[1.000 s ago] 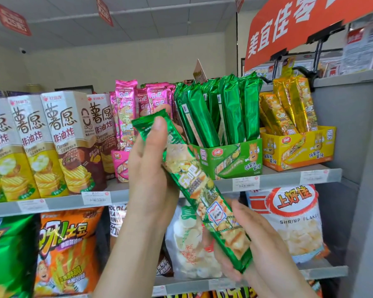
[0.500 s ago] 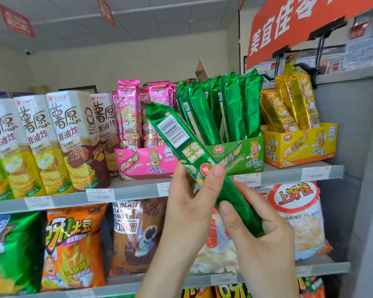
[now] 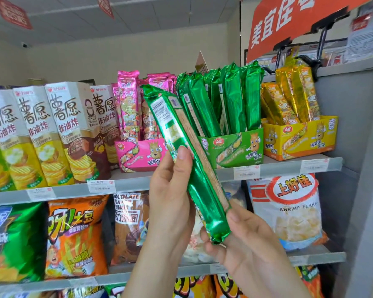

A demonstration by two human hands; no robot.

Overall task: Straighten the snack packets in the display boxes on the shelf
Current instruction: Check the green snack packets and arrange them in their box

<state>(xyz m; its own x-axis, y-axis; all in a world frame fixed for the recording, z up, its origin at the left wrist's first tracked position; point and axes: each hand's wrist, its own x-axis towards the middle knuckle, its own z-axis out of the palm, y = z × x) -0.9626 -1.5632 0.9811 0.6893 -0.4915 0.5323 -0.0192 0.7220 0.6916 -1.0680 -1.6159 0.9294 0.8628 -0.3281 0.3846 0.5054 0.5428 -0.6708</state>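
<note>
Together, left hand (image 3: pixel 170 194) and right hand (image 3: pixel 246 244) hold a tilted green packet (image 3: pixel 187 160).

美宜佳 on orange sign (image 3: pixel 289 20), 薯愿 非油炸 on cartons (image 3: pixel 58 130), 上好佳 SHRIMP FLAKE on white bag (image 3: pixel 289 224)

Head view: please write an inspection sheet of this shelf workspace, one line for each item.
Surface: grey shelf, price tags on its rail.
Job's things: green packet held tilted before the shelf; pink box, green box, yellow box hold standing packets, some leaning.
Clutter: nothing seen.
Grips: left hand holds the packet's middle, right hand its lower end.
Cables: nothing seen.
Surroundings: chip cartons left, snack bags below, orange sign above.
</note>
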